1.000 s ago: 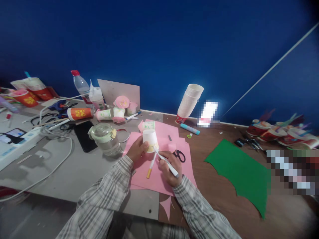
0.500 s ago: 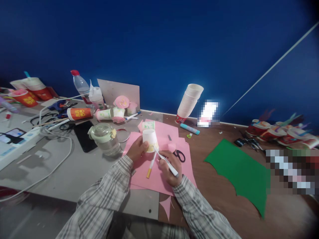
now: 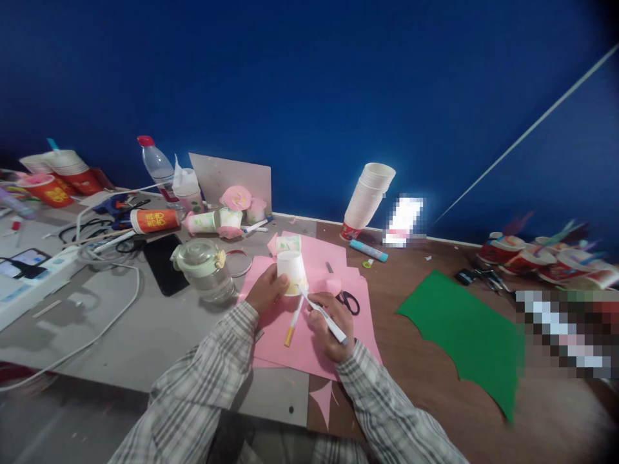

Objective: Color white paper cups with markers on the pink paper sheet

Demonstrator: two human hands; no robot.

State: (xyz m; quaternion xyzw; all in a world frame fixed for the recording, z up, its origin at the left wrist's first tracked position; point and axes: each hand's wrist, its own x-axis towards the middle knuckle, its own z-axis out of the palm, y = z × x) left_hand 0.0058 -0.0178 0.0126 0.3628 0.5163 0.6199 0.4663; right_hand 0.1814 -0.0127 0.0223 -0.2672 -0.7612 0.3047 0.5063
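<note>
Over pink paper, near left edge — left hand gripping cup, right hand — marker.

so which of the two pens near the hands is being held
The grey-ended white pen, gripped in the right hand; the orange-ended white pen lies loose on the pink paper.

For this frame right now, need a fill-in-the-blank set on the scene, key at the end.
1. The left hand holds the cup; the pen is in the ____ hand.
2. The scissors lie on paper coloured ____.
3. The wavy-edged sheet is coloured ____.
4. The bottle has a cap coloured ____.
Missing words: right; pink; green; red.
</note>
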